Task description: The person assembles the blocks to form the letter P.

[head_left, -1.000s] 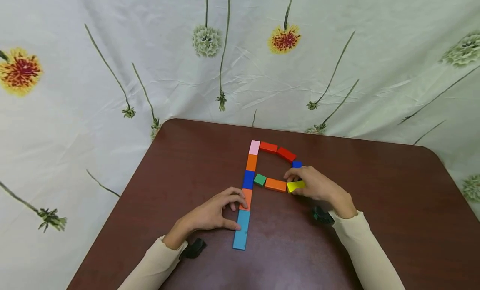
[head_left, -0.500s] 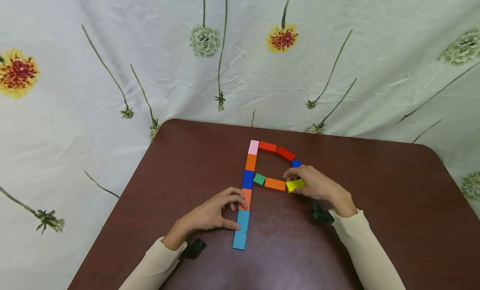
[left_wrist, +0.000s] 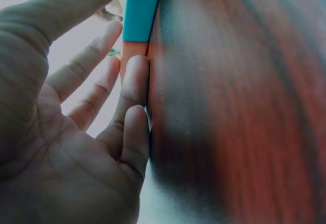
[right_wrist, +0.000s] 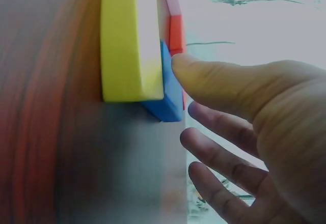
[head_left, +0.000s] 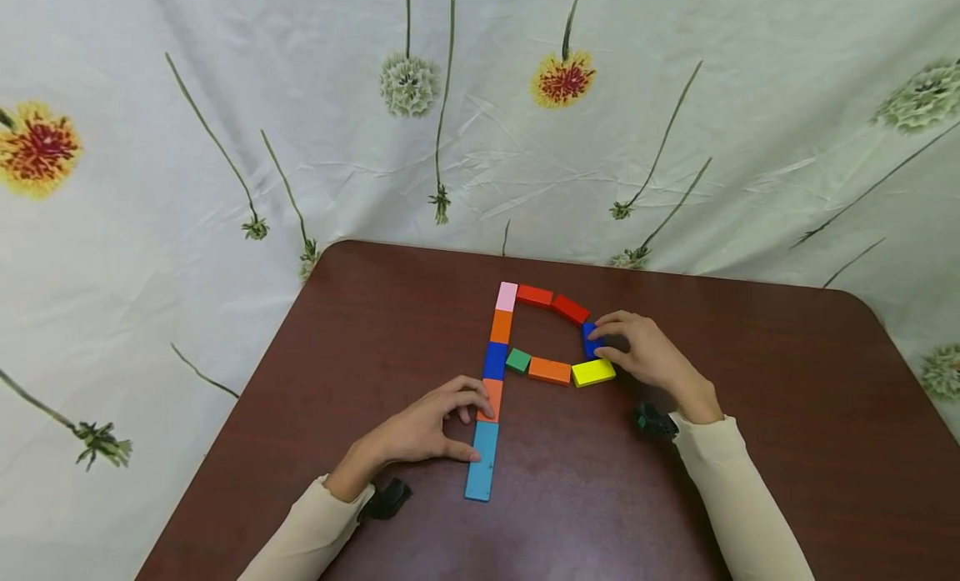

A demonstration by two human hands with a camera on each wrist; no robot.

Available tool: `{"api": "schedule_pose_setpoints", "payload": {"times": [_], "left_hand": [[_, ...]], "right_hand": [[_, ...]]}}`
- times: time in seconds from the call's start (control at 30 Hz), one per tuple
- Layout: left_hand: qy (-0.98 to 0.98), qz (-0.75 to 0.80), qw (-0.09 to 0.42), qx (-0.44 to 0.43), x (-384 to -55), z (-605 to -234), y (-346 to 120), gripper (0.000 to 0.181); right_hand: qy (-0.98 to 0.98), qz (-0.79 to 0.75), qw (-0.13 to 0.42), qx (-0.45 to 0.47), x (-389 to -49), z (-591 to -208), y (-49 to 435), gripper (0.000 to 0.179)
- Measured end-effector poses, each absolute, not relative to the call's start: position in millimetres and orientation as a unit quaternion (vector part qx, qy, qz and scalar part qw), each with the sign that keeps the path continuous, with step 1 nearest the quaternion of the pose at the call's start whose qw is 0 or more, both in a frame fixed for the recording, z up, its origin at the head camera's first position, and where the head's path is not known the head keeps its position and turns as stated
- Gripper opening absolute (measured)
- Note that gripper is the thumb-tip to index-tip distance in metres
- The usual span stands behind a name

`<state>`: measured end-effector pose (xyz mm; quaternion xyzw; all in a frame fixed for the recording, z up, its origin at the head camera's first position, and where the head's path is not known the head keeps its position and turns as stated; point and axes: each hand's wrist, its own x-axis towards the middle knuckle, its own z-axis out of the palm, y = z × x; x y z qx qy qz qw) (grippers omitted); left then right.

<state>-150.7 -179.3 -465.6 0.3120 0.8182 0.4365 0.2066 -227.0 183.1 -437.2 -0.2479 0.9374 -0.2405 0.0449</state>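
Note:
Flat coloured blocks on the table form a column with a loop at its upper right. My left hand (head_left: 420,423) rests at the column's lower part, fingertips on the salmon block (head_left: 498,398) and thumb at the light blue block (head_left: 483,473). Loosely bent, the fingers of my right hand (head_left: 652,356) hover around the dark blue block (head_left: 589,341) on the loop's right side. Just below that lies the yellow block (head_left: 593,373), out of the fingers. In the right wrist view, the thumb (right_wrist: 204,79) stands apart from the other fingers beside the blue block (right_wrist: 171,102).
Pink (head_left: 507,297), orange (head_left: 502,326) and blue (head_left: 496,360) blocks make the column's upper part. Two red blocks (head_left: 535,295) top the loop; a green block (head_left: 518,361) and an orange block (head_left: 550,370) line its bottom. A flowered cloth (head_left: 487,131) hangs behind the table (head_left: 787,398).
My right hand has let go of the yellow block and moved slightly up and right to the dark blue block. The left hand has stayed in place.

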Motion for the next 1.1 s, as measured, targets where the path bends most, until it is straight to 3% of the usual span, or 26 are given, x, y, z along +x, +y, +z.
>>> {"api": "schedule_pose_setpoints", "payload": {"times": [0.6, 0.9, 1.1], "left_hand": [[0.813, 0.443, 0.202, 0.32, -152.1, -468.3, -179.4, 0.043], [0.813, 0.443, 0.202, 0.32, -151.5, -467.3, -179.7, 0.043], [0.813, 0.442, 0.199, 0.324, -151.9, -468.7, -180.1, 0.043]], "right_hand": [[0.927, -0.267, 0.062, -0.256, -231.7, -446.1, 194.9, 0.035], [0.92, -0.281, 0.119, -0.245, -231.5, -439.4, 207.1, 0.068], [0.922, -0.277, 0.117, -0.244, -232.2, -440.1, 206.6, 0.065]]}}
